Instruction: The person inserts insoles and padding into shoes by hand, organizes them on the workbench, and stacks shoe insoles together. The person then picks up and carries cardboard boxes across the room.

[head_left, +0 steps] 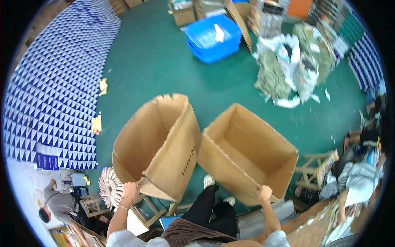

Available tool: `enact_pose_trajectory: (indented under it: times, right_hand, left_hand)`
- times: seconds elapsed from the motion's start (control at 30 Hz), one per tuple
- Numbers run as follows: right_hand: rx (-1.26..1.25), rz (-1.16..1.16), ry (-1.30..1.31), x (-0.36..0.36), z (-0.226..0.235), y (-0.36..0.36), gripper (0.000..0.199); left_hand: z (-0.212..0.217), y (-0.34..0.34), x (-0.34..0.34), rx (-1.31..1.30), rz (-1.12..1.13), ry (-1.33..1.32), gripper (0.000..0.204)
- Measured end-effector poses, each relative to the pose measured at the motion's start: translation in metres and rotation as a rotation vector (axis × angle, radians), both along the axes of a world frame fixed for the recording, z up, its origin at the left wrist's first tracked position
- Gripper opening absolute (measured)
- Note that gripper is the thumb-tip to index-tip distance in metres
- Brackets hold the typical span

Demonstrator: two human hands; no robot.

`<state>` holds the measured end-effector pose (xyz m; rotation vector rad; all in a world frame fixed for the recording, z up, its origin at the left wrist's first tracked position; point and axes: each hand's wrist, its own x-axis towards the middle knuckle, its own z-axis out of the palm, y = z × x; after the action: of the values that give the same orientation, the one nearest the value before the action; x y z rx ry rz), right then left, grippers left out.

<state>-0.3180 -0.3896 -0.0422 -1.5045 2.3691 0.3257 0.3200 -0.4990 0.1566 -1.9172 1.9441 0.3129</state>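
Note:
Two large topless cardboard boxes stand before me on the green floor, their near corners almost touching. My left hand (131,192) is closed on the near rim of the left cardboard box (177,158), which has ragged top edges and dark print on its side. The right cardboard box (220,164) is gripped at its near rim by my right hand (263,192). Both boxes look empty inside. My legs and shoes (209,181) show between and below them.
Blue-and-white boxes (61,82) are stacked along the left. Blue plastic tubs (214,39) stand ahead, with sacks (288,66) to their right. Wooden stools (310,168) flank me. A person (61,201) is at lower left, another person (358,181) at right. Fanned brown pieces (110,187) lie near my left hand.

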Motion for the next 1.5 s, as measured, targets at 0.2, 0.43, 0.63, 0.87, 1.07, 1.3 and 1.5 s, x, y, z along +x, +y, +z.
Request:
enact_pose_trajectory:
  times: [0.2,0.43,0.63,0.87,1.07,1.3,1.5]
  right_hand:
    - [0.057,0.111,0.009,-0.014,0.156,-0.155,0.030]
    - [-0.030,0.069,0.161,0.001,0.269,-0.263,0.034]
    - [-0.257,0.139,0.146,-0.016,0.359,-0.350,0.020]
    - [-0.229,0.221,0.190,-0.007,0.426,-0.539,0.038]
    - [-0.397,0.421,0.163,0.019,0.496,-0.734,0.040]
    - [-0.478,0.557,-0.030,0.120,0.565,-0.938,0.041]
    - [-0.527,0.646,-0.156,0.224,0.611,-1.097,0.034]
  left_hand:
    - [0.133,0.015,-0.005,0.107,-0.057,-0.001,0.041]
    - [0.184,0.035,-0.055,0.437,0.103,0.350,0.043]
    - [0.199,-0.088,-0.093,0.657,0.044,0.614,0.042]
    - [0.216,-0.240,-0.130,0.682,0.180,0.725,0.049]
    - [0.238,-0.354,-0.125,0.602,0.217,0.555,0.043]
    - [0.232,-0.543,-0.043,0.480,0.261,0.440,0.038]
    - [0.272,-0.728,0.058,0.203,0.276,0.305,0.027]
